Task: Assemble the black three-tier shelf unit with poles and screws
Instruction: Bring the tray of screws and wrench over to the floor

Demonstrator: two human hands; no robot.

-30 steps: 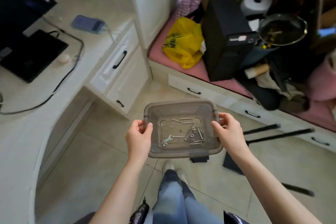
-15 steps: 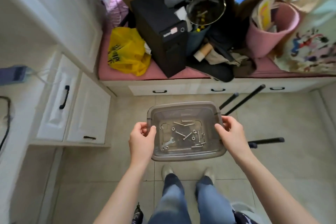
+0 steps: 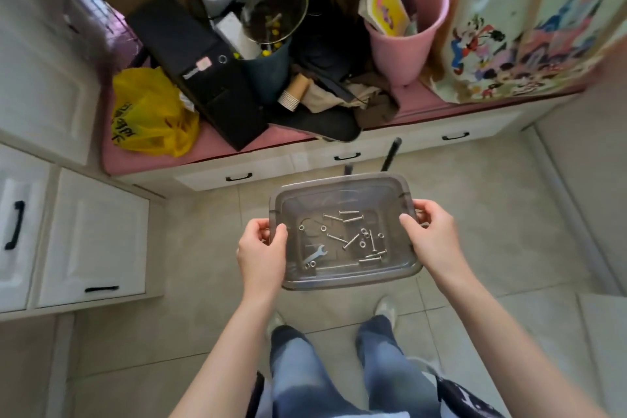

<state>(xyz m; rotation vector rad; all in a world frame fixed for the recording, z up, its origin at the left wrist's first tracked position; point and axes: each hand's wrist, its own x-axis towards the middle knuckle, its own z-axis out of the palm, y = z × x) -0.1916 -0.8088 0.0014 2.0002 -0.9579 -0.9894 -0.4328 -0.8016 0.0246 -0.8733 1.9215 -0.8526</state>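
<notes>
I hold a clear grey plastic bin (image 3: pixel 342 185) level in front of me, above my feet. My left hand (image 3: pixel 263 249) grips its left rim, thumb inside. My right hand (image 3: pixel 432 234) grips the right rim. In the bin lie several silver screws (image 3: pixel 349 218), several washers (image 3: pixel 363 244) and a small flat wrench (image 3: pixel 315 254). Two black poles (image 3: pixel 392 153) lie on the floor beyond the bin, mostly hidden behind it.
A pink-cushioned bench (image 3: pixel 210 146) with drawers runs across ahead, piled with a yellow bag (image 3: pixel 149 115), a black box (image 3: pixel 196 68), a pink bucket (image 3: pixel 405 41) and a cartoon-print bag (image 3: pixel 519 27). White cabinets (image 3: pixel 91 234) stand at left. Beige tile floor (image 3: pixel 502 231) lies around my feet.
My view has swung right, from the white desk toward the bench. The bin stays in both hands and now sits right of centre. The screws have shifted a little inside it.
</notes>
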